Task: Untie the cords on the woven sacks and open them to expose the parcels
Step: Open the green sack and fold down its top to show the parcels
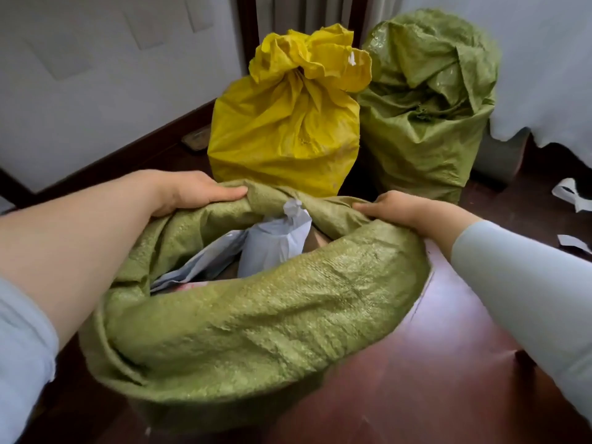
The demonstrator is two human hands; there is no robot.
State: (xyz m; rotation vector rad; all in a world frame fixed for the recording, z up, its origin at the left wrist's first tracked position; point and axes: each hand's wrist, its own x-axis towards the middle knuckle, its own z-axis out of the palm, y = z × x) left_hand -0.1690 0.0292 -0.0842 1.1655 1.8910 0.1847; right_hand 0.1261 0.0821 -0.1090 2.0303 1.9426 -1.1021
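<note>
Hands grip the far rim of the nearest green woven sack (pixel 256 315), which stands open on the dark wooden floor (pixel 416 379) just in front of the camera. The left hand (pixel 195 190) is closed over a bunched fold of the rim at the far left, thumb on top of the fabric; the right hand (pixel 407 209) clenches the rim at the far right, fingers tucked into the weave. Both sleeves are pale blue, the left one pushed up past the forearm. The sack's mouth is rolled outward into a thick collar, and parcels show inside: an upright white poly mailer (pixel 275 241) near the middle and a flatter white-grey mailer (pixel 205 261) leaning to its left. Behind it, touching its far rim, stands a yellow woven sack (pixel 282 133) with its neck gathered tight and its top flaring above the gather; the cord itself cannot be made out. Just to the right of the yellow one stands a second green woven sack (pixel 429 116), its top crumpled inward. Scraps of white paper (pixel 570 193) lie on the floor at the right edge.
</note>
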